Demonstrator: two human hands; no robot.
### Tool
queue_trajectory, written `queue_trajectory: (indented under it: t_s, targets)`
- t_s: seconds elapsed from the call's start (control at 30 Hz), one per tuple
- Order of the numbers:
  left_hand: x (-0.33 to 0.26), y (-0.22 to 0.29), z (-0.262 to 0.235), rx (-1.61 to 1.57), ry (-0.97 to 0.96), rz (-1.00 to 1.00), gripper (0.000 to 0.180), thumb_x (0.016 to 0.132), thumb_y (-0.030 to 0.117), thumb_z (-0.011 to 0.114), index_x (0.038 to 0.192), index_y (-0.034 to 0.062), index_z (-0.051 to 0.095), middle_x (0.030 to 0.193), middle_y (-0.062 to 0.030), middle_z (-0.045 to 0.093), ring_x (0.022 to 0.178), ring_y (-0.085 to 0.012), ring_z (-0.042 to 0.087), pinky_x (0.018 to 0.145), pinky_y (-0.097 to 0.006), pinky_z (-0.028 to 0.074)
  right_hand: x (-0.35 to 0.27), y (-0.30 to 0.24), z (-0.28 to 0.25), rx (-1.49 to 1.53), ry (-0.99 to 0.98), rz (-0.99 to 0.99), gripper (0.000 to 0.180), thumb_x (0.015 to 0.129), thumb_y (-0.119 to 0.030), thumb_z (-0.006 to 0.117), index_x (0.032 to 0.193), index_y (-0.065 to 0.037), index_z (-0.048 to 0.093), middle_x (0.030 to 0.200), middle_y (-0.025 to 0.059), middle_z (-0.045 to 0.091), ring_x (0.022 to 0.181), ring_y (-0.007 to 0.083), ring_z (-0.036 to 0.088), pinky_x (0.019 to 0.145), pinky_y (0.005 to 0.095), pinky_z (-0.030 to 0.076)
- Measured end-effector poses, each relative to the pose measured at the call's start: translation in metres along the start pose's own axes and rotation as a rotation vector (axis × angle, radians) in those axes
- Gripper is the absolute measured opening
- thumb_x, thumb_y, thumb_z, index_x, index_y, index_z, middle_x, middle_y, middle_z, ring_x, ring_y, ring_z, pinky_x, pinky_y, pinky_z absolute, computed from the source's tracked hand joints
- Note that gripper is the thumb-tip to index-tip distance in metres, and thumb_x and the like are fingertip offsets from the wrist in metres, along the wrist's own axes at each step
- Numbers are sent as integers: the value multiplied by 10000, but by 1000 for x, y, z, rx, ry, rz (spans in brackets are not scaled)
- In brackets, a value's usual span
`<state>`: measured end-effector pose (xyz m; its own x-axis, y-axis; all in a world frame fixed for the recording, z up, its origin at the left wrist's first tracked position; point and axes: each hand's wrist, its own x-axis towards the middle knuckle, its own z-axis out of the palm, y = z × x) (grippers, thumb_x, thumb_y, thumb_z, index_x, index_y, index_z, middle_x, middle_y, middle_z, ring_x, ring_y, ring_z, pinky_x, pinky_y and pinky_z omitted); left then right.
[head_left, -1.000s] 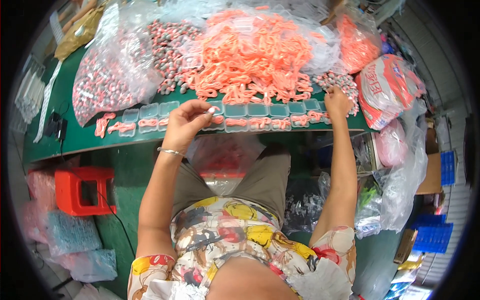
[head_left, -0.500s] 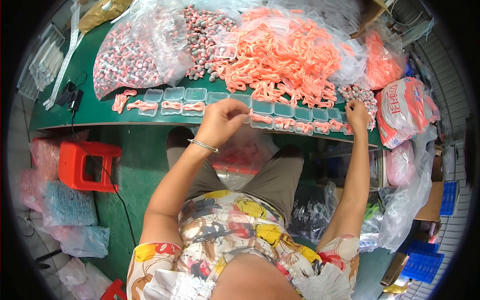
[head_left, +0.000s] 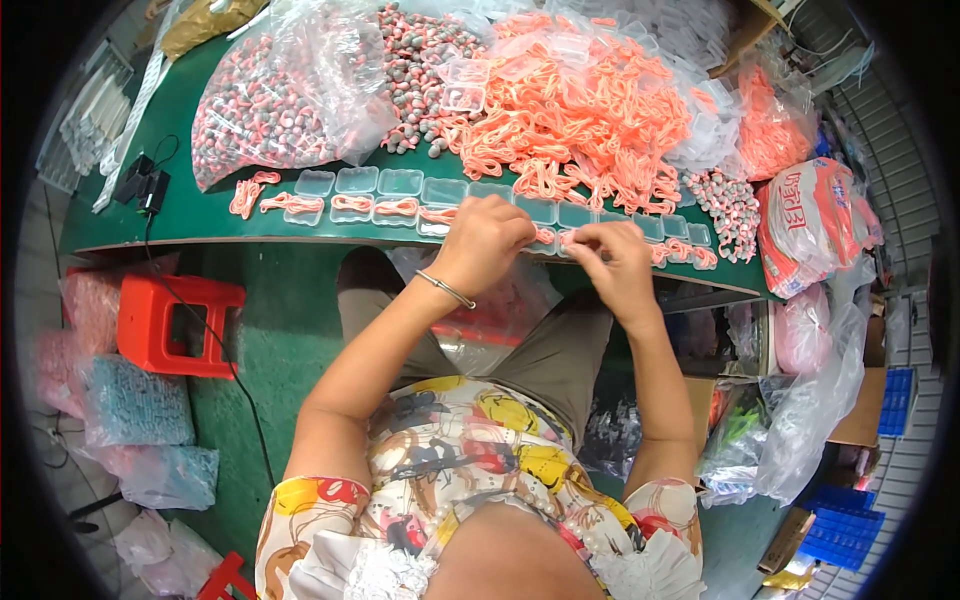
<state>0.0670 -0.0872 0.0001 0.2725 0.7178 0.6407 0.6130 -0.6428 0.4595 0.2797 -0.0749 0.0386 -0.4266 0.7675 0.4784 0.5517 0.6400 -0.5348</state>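
Boxes (head_left: 400, 182) line the bench's (head_left: 185, 215) near edge: 4 left of the left hand (head_left: 482, 245), 3 past the right hand (head_left: 622, 268). Both curl; I can't tell their grip.

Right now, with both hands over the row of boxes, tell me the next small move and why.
Probably ease the right hand's fingers down to the open boxes: it is close beside the left hand at the row, lids are open, and orange cords lie in several boxes. Whether either hand pinches something small, I cannot tell.
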Motion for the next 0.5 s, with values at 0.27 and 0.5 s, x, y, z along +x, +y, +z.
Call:
queue_trajectory:
  t_s: [0.27, 0.5]
  targets:
    - [-4, 1, 1, 37, -94, -14, 103, 720, 67, 703, 812, 84, 661, 869, -5, 648, 881, -218, 576, 733, -370, 414, -2, -3, 33, -213, 18, -109, 108, 747, -142, 734, 821, -105, 665, 858, 4, 621, 868, 201, 575, 853, 390, 334]
    - [-5, 3, -2, 91, -69, -31, 93, 725, 103, 708, 801, 90, 656, 855, -7, 620, 875, -221, 562, 739, -369, 395, 1, -7, 31, -316, -31, -158, 117, 743, -129, 728, 836, -103, 661, 880, 8, 598, 902, 206, 547, 854, 394, 318]
